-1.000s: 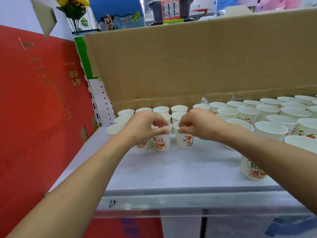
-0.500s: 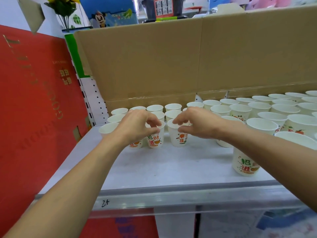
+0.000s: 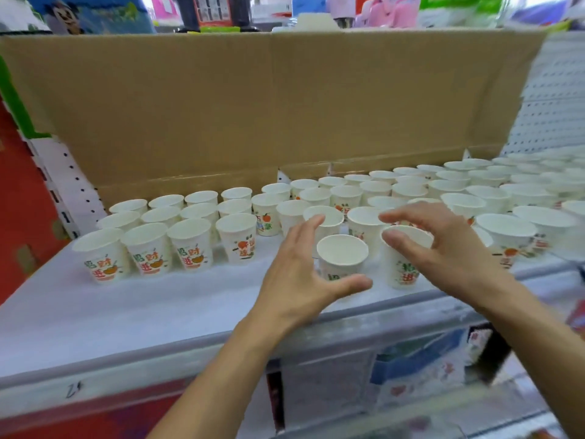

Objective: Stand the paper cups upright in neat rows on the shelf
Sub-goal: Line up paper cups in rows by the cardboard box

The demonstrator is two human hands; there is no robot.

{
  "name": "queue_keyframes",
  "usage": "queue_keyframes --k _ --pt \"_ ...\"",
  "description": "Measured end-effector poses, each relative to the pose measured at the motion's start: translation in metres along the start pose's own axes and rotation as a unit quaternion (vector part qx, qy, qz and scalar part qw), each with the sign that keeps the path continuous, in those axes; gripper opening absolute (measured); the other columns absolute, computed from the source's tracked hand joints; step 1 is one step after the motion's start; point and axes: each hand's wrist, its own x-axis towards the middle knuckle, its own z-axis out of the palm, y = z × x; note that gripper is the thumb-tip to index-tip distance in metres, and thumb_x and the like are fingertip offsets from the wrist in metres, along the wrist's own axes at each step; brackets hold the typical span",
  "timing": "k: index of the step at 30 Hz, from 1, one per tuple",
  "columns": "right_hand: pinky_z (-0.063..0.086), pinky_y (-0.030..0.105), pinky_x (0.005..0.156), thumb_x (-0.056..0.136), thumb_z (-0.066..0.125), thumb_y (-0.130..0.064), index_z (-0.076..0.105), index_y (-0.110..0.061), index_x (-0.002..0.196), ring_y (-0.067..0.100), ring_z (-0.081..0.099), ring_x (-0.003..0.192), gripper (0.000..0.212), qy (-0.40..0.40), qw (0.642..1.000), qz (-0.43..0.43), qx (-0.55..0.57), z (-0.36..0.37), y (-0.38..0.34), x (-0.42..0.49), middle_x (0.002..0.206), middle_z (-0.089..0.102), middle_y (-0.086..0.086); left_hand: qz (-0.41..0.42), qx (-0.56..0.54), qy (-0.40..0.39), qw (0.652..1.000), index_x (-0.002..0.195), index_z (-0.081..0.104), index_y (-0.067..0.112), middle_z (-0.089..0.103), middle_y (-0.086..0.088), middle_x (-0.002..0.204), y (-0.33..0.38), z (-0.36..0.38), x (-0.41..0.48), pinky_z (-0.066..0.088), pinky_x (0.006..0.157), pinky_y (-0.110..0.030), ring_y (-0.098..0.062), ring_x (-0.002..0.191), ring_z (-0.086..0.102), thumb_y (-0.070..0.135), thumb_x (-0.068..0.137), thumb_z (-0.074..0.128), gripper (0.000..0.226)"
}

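Observation:
Many white paper cups printed with red and green characters stand upright on the white shelf. Neat rows fill the left part; looser rows spread to the right. Two cups stand apart near the front edge. My left hand is spread around the nearer one, thumb in front and fingers behind, not clearly touching it. My right hand arches over the other cup, thumb by its rim, fingers above it.
A tall cardboard sheet stands along the back of the shelf. A red panel closes off the left side, and white pegboard shows at the right. Packaged goods sit on the shelf below.
Both hands let go of the cups in the left front row and moved right to two loose cups near the front edge. The view also swung right.

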Motion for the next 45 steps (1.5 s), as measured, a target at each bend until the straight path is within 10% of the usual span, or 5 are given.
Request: queue_keyframes --k 8,18,25,33,45 --pt "0.047 0.046 0.076 0.085 0.064 -0.024 0.069 -0.014 0.092 0.029 0.052 0.092 0.013 -0.045 0.975 -0.025 -0.215 0.010 0.014 -0.015 0.095 0.067 0.008 -0.054 -0.018 0.071 0.996 0.137 0.036 0.033 0.051 0.010 0.135 0.003 0.009 0.007 0.047 0.099 -0.033 -0.010 0.119 0.048 0.051 0.066 0.081 0.086" --pt "0.041 0.033 0.068 0.092 0.050 -0.027 0.058 -0.018 0.082 0.017 0.043 0.085 0.016 -0.063 0.968 -0.239 0.050 0.092 -0.135 0.001 0.085 0.060 -0.003 -0.144 0.052 0.235 0.960 0.133 0.047 0.029 0.058 0.009 0.125 -0.087 -0.148 -0.087 0.049 0.091 -0.031 -0.011 0.108 0.056 0.040 0.063 0.085 0.081" --pt "0.037 0.030 0.078 0.096 0.051 -0.037 0.069 -0.020 0.102 0.018 0.043 0.104 0.026 -0.147 0.947 -0.287 0.008 0.176 -0.221 0.027 0.109 0.060 -0.003 -0.180 0.065 0.200 0.961 0.130 0.048 0.030 0.060 0.012 0.117 -0.146 -0.204 -0.100 0.044 0.085 -0.019 -0.004 0.106 0.057 0.035 0.063 0.087 0.078" --pt "0.039 0.032 0.103 0.069 0.081 -0.041 0.035 -0.027 0.140 0.008 0.042 0.119 0.086 -0.146 0.969 -0.055 0.192 0.190 -0.208 0.012 0.129 0.045 -0.011 -0.162 0.040 0.171 0.971 0.130 0.038 0.040 0.050 0.016 0.123 -0.170 -0.207 -0.109 0.047 0.082 -0.016 -0.004 0.104 0.055 0.035 0.061 0.088 0.085" --pt "0.049 0.044 0.093 0.058 0.075 -0.045 0.036 -0.027 0.126 0.018 0.052 0.117 0.080 -0.155 0.956 0.060 0.240 0.236 -0.225 0.026 0.127 0.056 -0.005 -0.176 0.032 0.148 0.973 0.123 0.035 0.041 0.055 0.017 0.110 -0.190 -0.211 -0.103 0.052 0.078 -0.029 -0.011 0.094 0.061 0.029 0.067 0.083 0.075"
